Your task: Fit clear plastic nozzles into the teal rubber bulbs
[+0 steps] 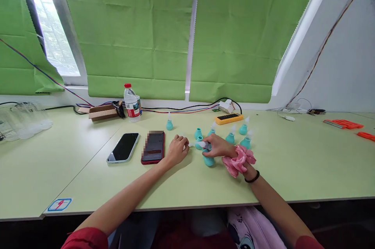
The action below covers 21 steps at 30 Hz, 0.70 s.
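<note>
1. Overall, a pale green table [293, 167] carries the whole spread of teal bulbs [246, 143], eight in view, most of them about and beyond the right hand [208, 146]; one tipped bulb [169, 125] stands apart, farther back and to the left.
2. Progress, judged from how things lie: five bulbs wear pointed translucent tips, so those look complete. Two open-mouthed bulbs [198, 133] stand bare near the middle. The eighth, the near bulb [209, 160], sits just under the right hand — seemingly the one being worked on; whether its top is joined cannot be told.
3. Right hand: thumb and fingers pinch a translucent piece [202, 144] above the near bulb, its narrow end aimed leftward.
4. Left hand [177, 150]: fingers curled in, seemingly gripping a small white piece [185, 147] at the fingertips — too blurred to identify. A red-cased phone [154, 147] lies just beside this hand.
5. Bulb form: rounded, squat body, short neck, plain teal, standing upright. Tips: cloudy, slender, tapering upward on the finished-looking ones.
</note>
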{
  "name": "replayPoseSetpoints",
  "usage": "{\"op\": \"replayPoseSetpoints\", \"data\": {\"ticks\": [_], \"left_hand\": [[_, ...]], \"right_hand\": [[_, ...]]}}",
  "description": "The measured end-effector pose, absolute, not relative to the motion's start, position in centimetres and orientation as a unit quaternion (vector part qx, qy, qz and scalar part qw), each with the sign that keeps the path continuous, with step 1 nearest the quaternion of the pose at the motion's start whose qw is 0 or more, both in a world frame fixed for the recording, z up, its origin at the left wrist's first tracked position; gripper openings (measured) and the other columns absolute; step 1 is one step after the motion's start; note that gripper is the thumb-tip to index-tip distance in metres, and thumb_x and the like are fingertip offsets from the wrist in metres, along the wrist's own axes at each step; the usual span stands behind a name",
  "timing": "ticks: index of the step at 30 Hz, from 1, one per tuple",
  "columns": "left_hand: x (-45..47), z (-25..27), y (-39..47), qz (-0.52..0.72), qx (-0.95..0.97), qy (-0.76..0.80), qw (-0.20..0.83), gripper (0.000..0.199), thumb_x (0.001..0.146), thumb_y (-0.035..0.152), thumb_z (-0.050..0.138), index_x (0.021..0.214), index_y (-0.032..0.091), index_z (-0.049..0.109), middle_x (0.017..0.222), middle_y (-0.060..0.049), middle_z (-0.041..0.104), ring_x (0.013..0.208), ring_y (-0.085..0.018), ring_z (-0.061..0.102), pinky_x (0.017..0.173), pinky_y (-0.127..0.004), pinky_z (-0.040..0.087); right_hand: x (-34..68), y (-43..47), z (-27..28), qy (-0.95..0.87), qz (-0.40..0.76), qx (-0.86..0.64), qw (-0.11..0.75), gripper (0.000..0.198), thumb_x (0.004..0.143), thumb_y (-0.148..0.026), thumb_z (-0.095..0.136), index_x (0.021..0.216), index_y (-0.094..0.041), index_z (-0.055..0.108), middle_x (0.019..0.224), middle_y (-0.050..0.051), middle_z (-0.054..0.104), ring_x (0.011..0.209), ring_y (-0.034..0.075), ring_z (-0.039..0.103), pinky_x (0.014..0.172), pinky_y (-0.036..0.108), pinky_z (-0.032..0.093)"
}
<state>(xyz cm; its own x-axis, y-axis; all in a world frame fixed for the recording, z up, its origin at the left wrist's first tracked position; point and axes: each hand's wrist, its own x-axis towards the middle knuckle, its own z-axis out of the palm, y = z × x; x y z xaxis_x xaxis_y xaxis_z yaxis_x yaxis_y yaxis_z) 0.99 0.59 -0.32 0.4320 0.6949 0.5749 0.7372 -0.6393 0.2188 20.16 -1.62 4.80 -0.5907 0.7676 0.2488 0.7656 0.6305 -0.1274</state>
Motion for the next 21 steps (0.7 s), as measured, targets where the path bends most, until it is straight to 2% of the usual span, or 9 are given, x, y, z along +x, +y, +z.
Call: {"op": "replayPoseSetpoints", "data": {"ticks": [9, 12, 15, 21], "left_hand": [[1.0, -0.2, 0.5, -0.328, -0.846, -0.42, 0.026, 0.014, 0.074, 0.014, 0.039, 0.073, 0.017, 0.053, 0.073, -0.005, 0.056, 0.076, -0.018, 0.044, 0.066, -0.028, 0.035], [1.0, -0.2, 0.6, -0.326, -0.846, -0.422, 0.023, 0.014, 0.074, 0.015, 0.039, 0.074, 0.017, 0.053, 0.074, -0.005, 0.057, 0.076, -0.018, 0.044, 0.066, -0.028, 0.036], [1.1, 0.0, 0.5, -0.331, -0.842, -0.425, 0.012, 0.014, 0.076, 0.017, 0.038, 0.076, 0.016, 0.052, 0.075, -0.005, 0.057, 0.078, -0.018, 0.044, 0.067, -0.028, 0.036], [0.7, 1.2, -0.7, -0.378, -0.849, -0.369, -0.015, 0.031, 0.085, 0.027, 0.022, 0.081, 0.016, 0.05, 0.072, -0.005, 0.054, 0.072, -0.016, 0.043, 0.067, -0.029, 0.034]], "right_hand": [[22.0, -0.4, 4.8, -0.827, -0.086, -0.54, 0.13, 0.017, 0.065, -0.032, 0.051, 0.059, -0.016, 0.051, 0.058, 0.002, 0.052, 0.059, 0.013, 0.043, 0.052, 0.022, 0.024], [22.3, -0.2, 4.7, -0.812, -0.077, -0.562, 0.136, 0.017, 0.065, -0.034, 0.052, 0.067, -0.017, 0.054, 0.061, 0.003, 0.053, 0.061, 0.014, 0.045, 0.051, 0.022, 0.024], [22.3, -0.4, 5.0, -0.807, -0.078, -0.558, 0.178, 0.021, 0.066, -0.036, 0.053, 0.078, -0.018, 0.054, 0.06, 0.001, 0.053, 0.06, 0.014, 0.045, 0.051, 0.021, 0.024], [19.4, -1.8, 4.7, -0.862, -0.037, -0.451, 0.23, 0.018, 0.073, -0.03, 0.047, 0.062, -0.016, 0.049, 0.054, -0.001, 0.049, 0.05, 0.009, 0.041, 0.052, 0.02, 0.027]]}}
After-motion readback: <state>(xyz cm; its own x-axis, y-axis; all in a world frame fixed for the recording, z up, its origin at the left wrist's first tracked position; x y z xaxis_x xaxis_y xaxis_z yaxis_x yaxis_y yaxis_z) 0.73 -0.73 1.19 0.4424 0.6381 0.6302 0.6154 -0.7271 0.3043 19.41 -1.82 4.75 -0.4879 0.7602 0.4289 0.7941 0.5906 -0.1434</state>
